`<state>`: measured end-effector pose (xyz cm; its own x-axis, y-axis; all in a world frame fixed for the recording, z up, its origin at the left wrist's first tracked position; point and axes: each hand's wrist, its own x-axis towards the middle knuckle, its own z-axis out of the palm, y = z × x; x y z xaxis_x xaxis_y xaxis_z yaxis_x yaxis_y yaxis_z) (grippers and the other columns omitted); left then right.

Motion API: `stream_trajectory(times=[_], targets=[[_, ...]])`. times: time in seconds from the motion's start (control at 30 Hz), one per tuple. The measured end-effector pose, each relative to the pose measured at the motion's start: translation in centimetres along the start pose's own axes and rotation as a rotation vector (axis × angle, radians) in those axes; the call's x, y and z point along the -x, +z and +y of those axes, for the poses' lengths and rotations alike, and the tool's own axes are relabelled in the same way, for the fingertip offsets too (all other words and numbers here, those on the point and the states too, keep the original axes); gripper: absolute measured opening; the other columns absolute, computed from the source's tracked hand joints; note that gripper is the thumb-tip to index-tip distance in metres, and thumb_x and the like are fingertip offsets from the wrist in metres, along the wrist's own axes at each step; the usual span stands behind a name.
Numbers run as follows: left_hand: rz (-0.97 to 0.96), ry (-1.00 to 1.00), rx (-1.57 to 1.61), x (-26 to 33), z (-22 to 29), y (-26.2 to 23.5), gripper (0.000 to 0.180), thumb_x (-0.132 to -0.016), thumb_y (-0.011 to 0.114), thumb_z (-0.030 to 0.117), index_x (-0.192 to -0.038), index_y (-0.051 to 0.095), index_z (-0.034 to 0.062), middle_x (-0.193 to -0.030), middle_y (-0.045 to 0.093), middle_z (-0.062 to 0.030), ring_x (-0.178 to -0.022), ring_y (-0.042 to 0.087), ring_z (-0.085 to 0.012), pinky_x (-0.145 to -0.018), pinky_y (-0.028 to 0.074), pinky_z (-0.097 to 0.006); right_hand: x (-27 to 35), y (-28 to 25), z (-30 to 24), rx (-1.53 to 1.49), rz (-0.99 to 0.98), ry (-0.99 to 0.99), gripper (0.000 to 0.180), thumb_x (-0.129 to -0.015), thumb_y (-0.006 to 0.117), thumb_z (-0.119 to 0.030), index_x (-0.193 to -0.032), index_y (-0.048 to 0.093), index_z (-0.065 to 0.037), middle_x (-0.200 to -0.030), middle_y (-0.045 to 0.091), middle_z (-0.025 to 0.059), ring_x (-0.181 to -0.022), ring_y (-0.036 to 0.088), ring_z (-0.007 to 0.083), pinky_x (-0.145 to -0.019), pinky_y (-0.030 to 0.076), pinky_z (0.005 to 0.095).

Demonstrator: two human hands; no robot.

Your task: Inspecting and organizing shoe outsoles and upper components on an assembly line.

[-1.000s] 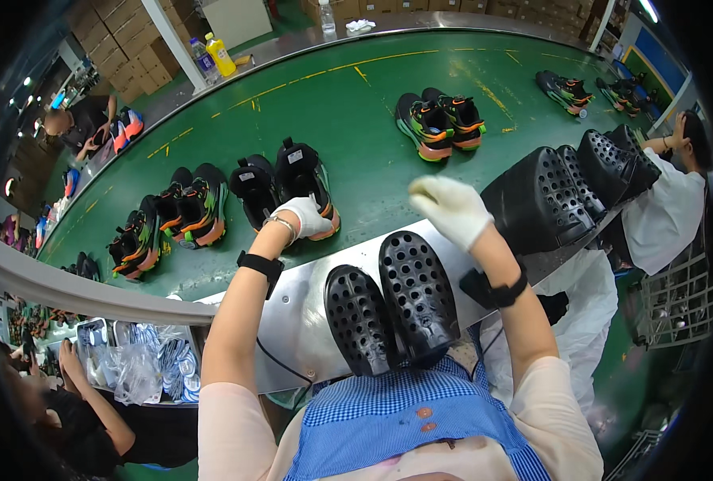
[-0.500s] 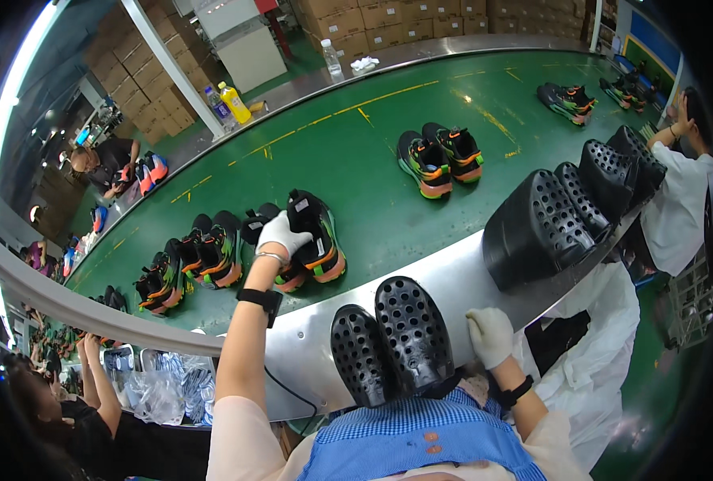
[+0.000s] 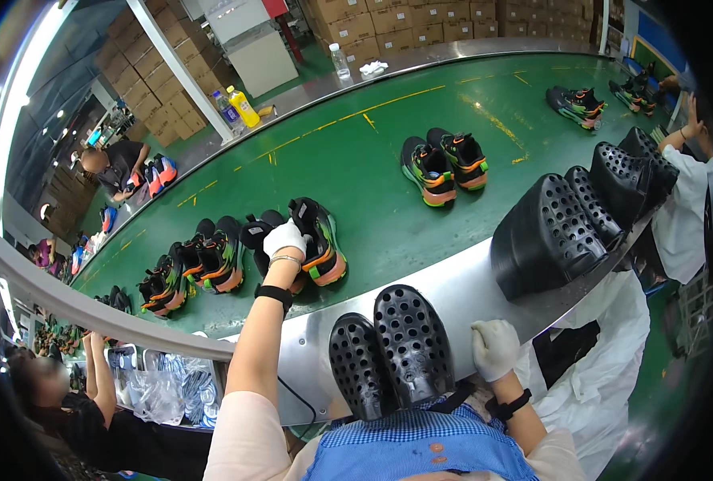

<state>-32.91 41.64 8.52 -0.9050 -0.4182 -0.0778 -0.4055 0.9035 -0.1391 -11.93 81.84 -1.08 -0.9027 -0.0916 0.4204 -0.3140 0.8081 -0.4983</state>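
Note:
My left hand (image 3: 284, 239), in a white glove, reaches onto a pair of black sneakers with orange and green soles. Its fingers are closed at the collar of the left sneaker (image 3: 259, 237), partly hiding it. The right sneaker (image 3: 320, 240) of the pair stands against that hand. In a white glove too, my right hand (image 3: 495, 349) is curled into a fist at the edge of the metal ledge (image 3: 461, 276), with nothing visible in it. Between my arms, close to my body, stand two black, shoe-shaped forms (image 3: 411, 341) full of round holes.
More sneakers (image 3: 212, 255) stand left on the green work surface (image 3: 364, 192), with another pair (image 3: 445, 168) farther out. Larger black perforated forms (image 3: 557, 228) line the ledge at right. Bottles (image 3: 243, 107) stand on the far rim. Co-workers sit at left and right; a white plastic bag (image 3: 605, 345) hangs beside me.
My left hand has turned slightly, and its thumb no longer stretches toward the right sneaker. My right fist stays by the ledge edge. The whole view has shifted a little.

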Motion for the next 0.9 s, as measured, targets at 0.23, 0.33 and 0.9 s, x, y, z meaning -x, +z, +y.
stream_trajectory(times=[0.23,0.33,0.9], targets=[[0.085,0.208,0.372,1.3,-2.9,-0.4,0.06,-0.079,0.076,0.046,-0.124,0.064,0.0079,-0.112,0.072,-0.0207,-0.106,0.069,-0.0382,-0.094,0.054,-0.044,0.0,0.1,0.5,-0.024,0.036,0.006,0.008,-0.08,0.069,-0.008,-0.086,0.073,-0.01,-0.078,0.067,0.0101,-0.075,0.063,0.0325,-0.07,0.048,0.0457],[0.293,0.123,0.338,2.8,-3.5,-0.2,0.05,-0.082,0.076,0.041,-0.111,0.057,0.0046,-0.107,0.07,-0.0216,-0.101,0.068,-0.04,-0.087,0.054,-0.047,0.2,0.0,0.8,-0.01,0.083,0.0,0.006,-0.081,0.068,-0.009,-0.085,0.072,-0.01,-0.077,0.067,0.0106,-0.076,0.063,0.0329,-0.07,0.049,0.0466],[-0.049,-0.047,0.262,-0.1,-3.1,2.5,0.056,-0.088,0.064,0.05,-0.107,0.073,-0.002,-0.111,0.07,-0.0286,-0.107,0.068,-0.0411,-0.095,0.054,-0.045,-0.5,0.0,1.2,0.01,0.025,0.065,0.007,-0.081,0.066,-0.005,-0.084,0.071,-0.008,-0.078,0.066,0.0124,-0.078,0.063,0.0343,-0.072,0.048,0.0467]])
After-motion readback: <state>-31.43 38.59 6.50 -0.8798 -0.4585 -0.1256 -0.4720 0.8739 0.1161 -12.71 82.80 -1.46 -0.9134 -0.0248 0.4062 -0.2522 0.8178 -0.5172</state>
